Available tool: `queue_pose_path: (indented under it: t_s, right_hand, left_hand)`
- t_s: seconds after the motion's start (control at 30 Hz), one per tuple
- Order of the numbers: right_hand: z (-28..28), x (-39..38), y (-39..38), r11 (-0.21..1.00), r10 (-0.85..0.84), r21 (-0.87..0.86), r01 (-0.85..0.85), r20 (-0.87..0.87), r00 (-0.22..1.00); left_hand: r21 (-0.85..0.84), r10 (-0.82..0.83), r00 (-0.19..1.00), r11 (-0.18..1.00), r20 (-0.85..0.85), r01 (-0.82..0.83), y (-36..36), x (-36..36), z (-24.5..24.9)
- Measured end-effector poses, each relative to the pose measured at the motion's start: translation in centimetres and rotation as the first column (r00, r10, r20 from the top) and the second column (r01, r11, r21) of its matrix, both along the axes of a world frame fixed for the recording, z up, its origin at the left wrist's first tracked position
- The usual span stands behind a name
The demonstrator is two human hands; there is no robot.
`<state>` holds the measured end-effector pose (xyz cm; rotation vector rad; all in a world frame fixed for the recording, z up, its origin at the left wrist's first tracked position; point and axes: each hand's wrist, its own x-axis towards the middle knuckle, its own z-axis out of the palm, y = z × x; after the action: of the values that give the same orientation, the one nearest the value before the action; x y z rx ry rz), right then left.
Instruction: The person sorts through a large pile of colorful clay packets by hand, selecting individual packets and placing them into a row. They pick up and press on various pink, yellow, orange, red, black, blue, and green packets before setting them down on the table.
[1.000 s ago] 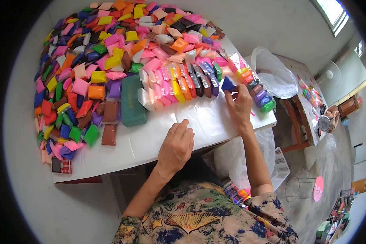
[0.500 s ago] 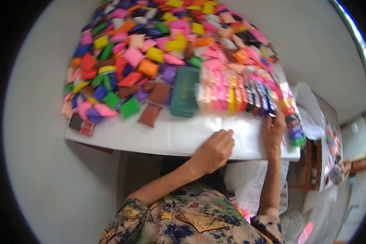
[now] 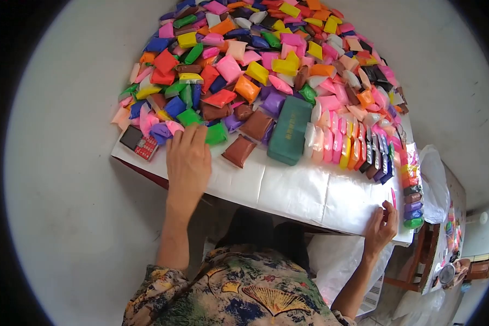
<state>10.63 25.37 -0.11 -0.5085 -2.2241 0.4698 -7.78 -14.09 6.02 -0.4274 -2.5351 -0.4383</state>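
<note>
A big heap of small coloured clay packets (image 3: pixel 266 60) covers the far part of the white table (image 3: pixel 288 190). My left hand (image 3: pixel 187 157) lies flat at the heap's near left edge, fingers apart, fingertips touching a green packet (image 3: pixel 189 117) and next to another green packet (image 3: pixel 216 133). It holds nothing. My right hand (image 3: pixel 380 228) rests open on the table's front right edge, just below a column of packets (image 3: pixel 412 193). A row of upright packets (image 3: pixel 353 149) stands between the heap and that column.
A dark green case (image 3: pixel 290 130) lies in the middle, with brown packets (image 3: pixel 239 151) to its left. A small calculator (image 3: pixel 138 142) sits at the near left corner. A white plastic bag (image 3: pixel 434 179) hangs past the right edge, with furniture beyond.
My left hand has moved from the table's front middle to the heap's left edge. My right hand has let go of a blue packet at the row and dropped to the front edge.
</note>
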Motion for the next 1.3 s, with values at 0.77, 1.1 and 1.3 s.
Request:
queue_pose_path:
  t_s: [0.77,1.1,1.3]
  right_hand:
    - [-1.2,-1.0,-0.6,0.999,-0.046,-0.007,0.046,-0.153,0.987]
    - [2.3,-0.6,-9.2,0.891,0.337,0.298,-0.343,0.072,0.939]
    - [1.0,-1.8,-9.7,0.865,0.404,0.196,-0.462,0.276,0.872]
  left_hand:
    - [0.454,-0.311,0.950,0.850,0.018,0.269,5.1,5.7,0.5]
    - [0.347,-0.647,0.758,0.731,0.079,0.588,17.5,7.9,-4.2]
    - [0.440,-0.709,0.659,0.690,0.251,0.575,13.8,6.6,-3.3]
